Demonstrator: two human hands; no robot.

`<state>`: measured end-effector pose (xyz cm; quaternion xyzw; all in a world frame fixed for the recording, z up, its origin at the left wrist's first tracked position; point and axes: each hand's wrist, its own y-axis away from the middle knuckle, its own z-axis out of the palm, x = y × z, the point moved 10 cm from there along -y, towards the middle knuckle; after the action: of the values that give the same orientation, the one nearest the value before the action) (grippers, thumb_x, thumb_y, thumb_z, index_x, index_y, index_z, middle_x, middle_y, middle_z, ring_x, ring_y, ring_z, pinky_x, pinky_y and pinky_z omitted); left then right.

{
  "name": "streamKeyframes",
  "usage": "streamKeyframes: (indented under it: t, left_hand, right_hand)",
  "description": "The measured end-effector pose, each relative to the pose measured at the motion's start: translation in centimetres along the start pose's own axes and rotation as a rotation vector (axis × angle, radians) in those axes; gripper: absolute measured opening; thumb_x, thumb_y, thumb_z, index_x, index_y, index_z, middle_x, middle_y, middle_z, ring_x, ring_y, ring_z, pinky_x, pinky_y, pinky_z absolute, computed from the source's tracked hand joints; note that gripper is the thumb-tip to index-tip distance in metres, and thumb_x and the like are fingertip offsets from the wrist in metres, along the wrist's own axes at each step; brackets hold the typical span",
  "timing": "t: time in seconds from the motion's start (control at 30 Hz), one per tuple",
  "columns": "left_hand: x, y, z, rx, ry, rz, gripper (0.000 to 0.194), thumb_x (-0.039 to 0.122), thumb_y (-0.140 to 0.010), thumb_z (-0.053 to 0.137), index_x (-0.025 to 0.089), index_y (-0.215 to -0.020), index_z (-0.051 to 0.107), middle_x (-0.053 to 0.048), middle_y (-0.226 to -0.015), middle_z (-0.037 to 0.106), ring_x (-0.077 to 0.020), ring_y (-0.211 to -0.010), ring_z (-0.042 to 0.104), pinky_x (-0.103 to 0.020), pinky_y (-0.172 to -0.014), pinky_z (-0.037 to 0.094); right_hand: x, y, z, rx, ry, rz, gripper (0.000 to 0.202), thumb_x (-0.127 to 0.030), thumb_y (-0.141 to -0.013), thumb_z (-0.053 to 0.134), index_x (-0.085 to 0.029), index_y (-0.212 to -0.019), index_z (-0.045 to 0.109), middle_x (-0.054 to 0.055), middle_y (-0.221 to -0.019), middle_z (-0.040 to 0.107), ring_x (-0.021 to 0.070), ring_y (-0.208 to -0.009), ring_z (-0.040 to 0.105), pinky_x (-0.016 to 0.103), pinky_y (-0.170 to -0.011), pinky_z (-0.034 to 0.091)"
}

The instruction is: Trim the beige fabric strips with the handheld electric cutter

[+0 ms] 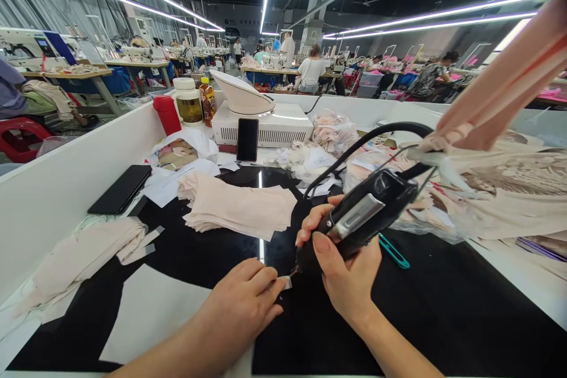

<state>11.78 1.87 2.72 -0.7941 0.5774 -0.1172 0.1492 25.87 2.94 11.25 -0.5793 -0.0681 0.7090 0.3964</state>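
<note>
left hand [245, 301] fingertips pressed together, pinning small pale tag [286, 282] flat on black tabletop [420, 301] | right hand [343, 266] clamped around black corded hand tool [363, 215], tip at tag's edge | advice: keep tag taut, fingers behind tip, tool steady, light pressure

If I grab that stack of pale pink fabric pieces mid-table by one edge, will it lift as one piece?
Probably not. The stack of fabric pieces looks thin and soft, with loose uneven edges, so it would likely droop and the layers fan apart. It seems light, and could slide easily on the glossy black tabletop.
</note>
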Motion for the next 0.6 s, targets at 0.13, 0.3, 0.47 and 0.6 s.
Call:
streamKeyframes:
  t: [0.13, 0.3, 0.47, 0.6]
  left_hand:
    - [-0.1, 0.0, -0.1, -0.006, 0.014, -0.001, 0.033, 0.032, -0.104, 0.071, 0.013, -0.130, 0.065, -0.006, -0.109, 0.070, -0.0233, -0.102, 0.066, -0.036, -0.090, 0.056]
    - [0.0, -0.3, -0.6, -0.002, 0.029, 0.004, 0.030, 0.030, -0.105, 0.070, 0.012, -0.128, 0.065, -0.005, -0.108, 0.070, -0.0222, -0.099, 0.066, -0.035, -0.088, 0.057]
    - [0.1, -0.6, -1.5, 0.026, 0.012, 0.028, 0.023, 0.028, -0.107, 0.066, 0.013, -0.124, 0.067, -0.003, -0.105, 0.071, -0.0198, -0.097, 0.065, -0.033, -0.089, 0.056]
    - [0.1, -0.5, -1.3, 0.005, 0.021, 0.019, 0.024, 0.028, -0.107, 0.066, 0.013, -0.126, 0.066, -0.003, -0.107, 0.071, -0.0196, -0.098, 0.065, -0.033, -0.091, 0.056]
  right_hand:
    - [0.1, 0.1, 0.0, -0.026, 0.015, -0.005, 0.035, -0.021, -0.089, 0.079, -0.028, -0.116, 0.058, -0.004, -0.087, 0.067, 0.0130, -0.067, 0.064, 0.028, -0.059, 0.059]
    - [0.2, 0.2, -0.1, -0.020, 0.019, 0.004, 0.033, -0.025, -0.089, 0.081, -0.027, -0.114, 0.059, -0.003, -0.087, 0.066, 0.0135, -0.068, 0.064, 0.029, -0.059, 0.059]
    - [0.2, 0.0, -0.4, 0.009, 0.011, 0.003, 0.032, -0.032, -0.090, 0.082, -0.028, -0.113, 0.060, -0.003, -0.088, 0.065, 0.0134, -0.068, 0.063, 0.029, -0.059, 0.058]
    - [0.3, 0.0, -0.3, 0.009, -0.012, 0.017, 0.034, -0.034, -0.089, 0.083, -0.029, -0.114, 0.061, -0.003, -0.088, 0.066, 0.0130, -0.067, 0.062, 0.028, -0.059, 0.057]
